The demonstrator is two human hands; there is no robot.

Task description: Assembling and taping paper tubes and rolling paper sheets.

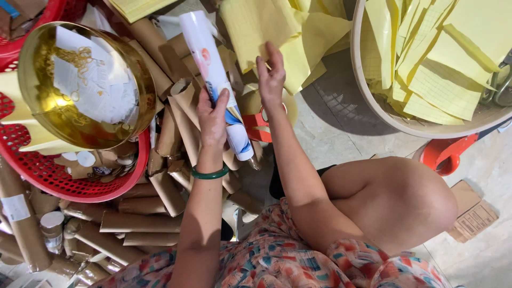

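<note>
Seen from above: pale tiled floor (341, 138), crowded with goods. At far left, a red plastic basket (64, 181) with a golden metal bowl (80, 80) resting on its rim, white paper slips inside the bowl. Below and beside the basket, a heap of brown cardboard tubes (144, 213), lying in many directions on the floor. In the top middle, loose yellow paper sheets (277, 26). At right, a round shallow woven tray (373, 106) filled with more folded yellow sheets. At lower right, a flat piece of cardboard (472, 213) on the floor, near a bent bare knee.

Left hand (213, 120) raised over the tube heap, green bangle (209, 173) on the wrist, grip closed around the middle of a white printed tube (213, 74). Tube held tilted, upper end toward top of view, lower end pointing down to the right, above the brown tubes. Right hand (271, 77) just beside it, fingers straight and spread, grip wide and holding nothing, fingertips touching the edge of the yellow sheets. Forearm stretched up from the lap.
</note>
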